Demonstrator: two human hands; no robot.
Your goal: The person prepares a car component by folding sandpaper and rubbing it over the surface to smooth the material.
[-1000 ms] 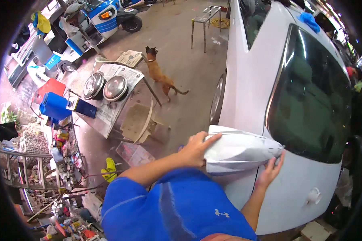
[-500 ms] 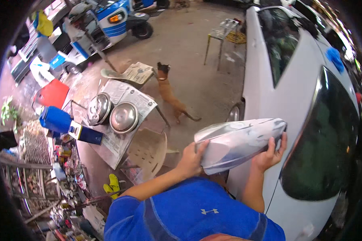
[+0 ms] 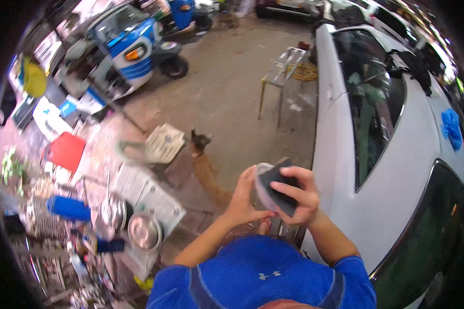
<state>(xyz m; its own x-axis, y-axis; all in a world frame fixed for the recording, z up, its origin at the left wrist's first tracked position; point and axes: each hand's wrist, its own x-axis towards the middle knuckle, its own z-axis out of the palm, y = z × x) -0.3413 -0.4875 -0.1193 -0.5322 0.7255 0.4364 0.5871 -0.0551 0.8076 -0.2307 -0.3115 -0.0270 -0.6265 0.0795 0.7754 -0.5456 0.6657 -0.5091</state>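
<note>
Between my hands, in front of my chest, is a glossy silver-white car part (image 3: 263,191) that looks like a headlight. It is turned nearly end-on, and a flat dark grey face (image 3: 278,178) shows toward the right. My left hand (image 3: 241,200) grips its left side, with the thumb near the lower end. My right hand (image 3: 305,200) holds the dark side, its fingers bent across that face. The far end of the part is hidden from this angle.
A white car (image 3: 340,154) stands close on my right. At left, a newspaper-covered table (image 3: 157,198) bears metal pots (image 3: 144,230). A brown dog (image 3: 205,172) stands ahead, near a pale plastic stool (image 3: 165,143). Farther off are a metal stand (image 3: 281,77) and a blue-and-white three-wheeler (image 3: 134,56).
The car part has been turned from lying lengthwise across my hands to nearly end-on, showing its dark face. Both hands have shifted their grip. My view has swung, and the dog's head has turned.
</note>
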